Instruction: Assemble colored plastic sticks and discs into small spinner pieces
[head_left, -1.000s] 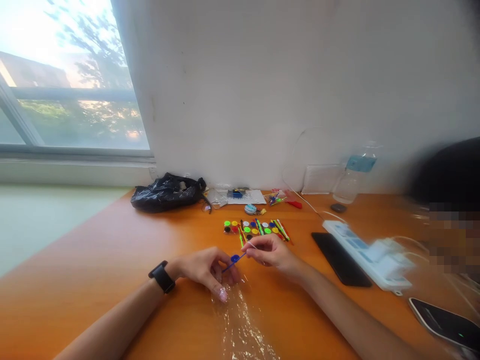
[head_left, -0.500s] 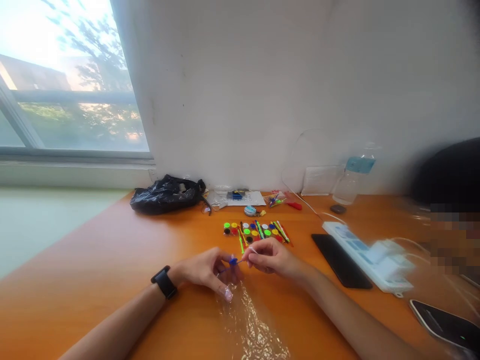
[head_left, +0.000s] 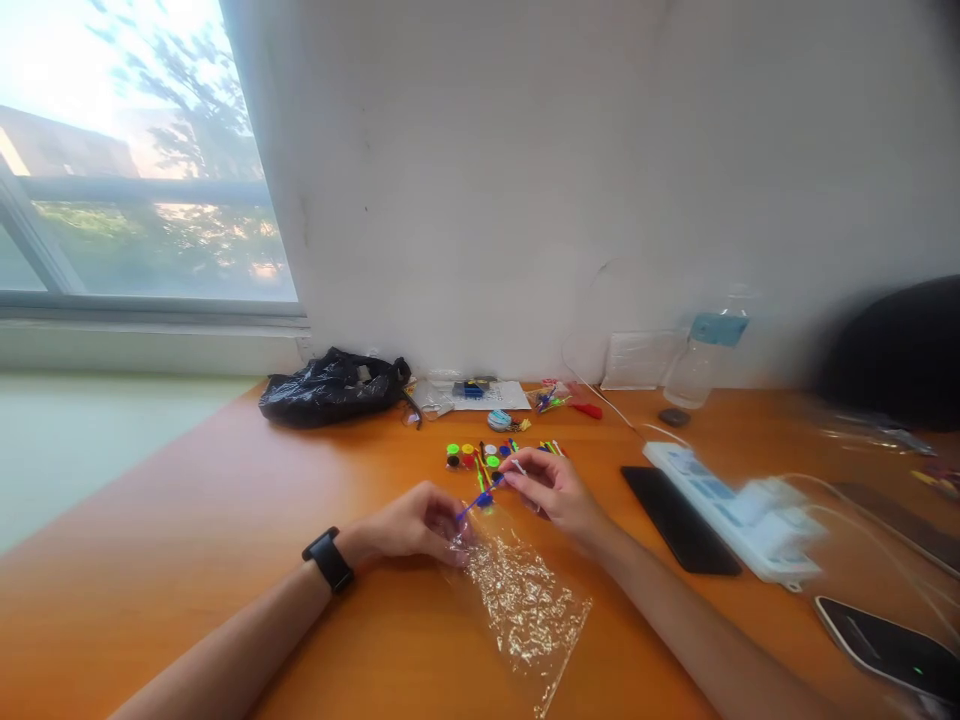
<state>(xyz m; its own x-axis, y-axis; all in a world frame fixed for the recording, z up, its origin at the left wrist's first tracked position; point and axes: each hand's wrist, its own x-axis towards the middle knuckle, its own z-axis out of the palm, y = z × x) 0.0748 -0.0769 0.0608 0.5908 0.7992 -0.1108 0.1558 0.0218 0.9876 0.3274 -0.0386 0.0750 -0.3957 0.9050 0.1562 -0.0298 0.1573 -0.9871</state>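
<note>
My left hand (head_left: 417, 525), with a black watch (head_left: 328, 560) on its wrist, is closed on the upper left edge of a crinkled clear plastic bag (head_left: 525, 610). The bag hangs down to the right over the table. My right hand (head_left: 553, 495) pinches one end of a thin blue plastic stick (head_left: 471, 508), which slants down toward the left fingertips. A wider blue piece (head_left: 485, 498) is beside the stick; whether they are joined I cannot tell. A small white bit (head_left: 517, 466) shows at my right fingers. Behind the hands lie colored discs (head_left: 453, 451) and sticks, partly hidden.
A black plastic bag (head_left: 330, 388) lies at the back left. To the right are a dark flat slab (head_left: 679, 520), a white power strip (head_left: 694, 480) with chargers and cables, a phone (head_left: 889, 650) and a clear bottle (head_left: 694, 365). A round tin (head_left: 499, 420) stands near the back.
My right hand has risen, and the blue piece has moved up and right, away from my left fingers. The clear bag has swung right and spread out. My left hand has shifted slightly.
</note>
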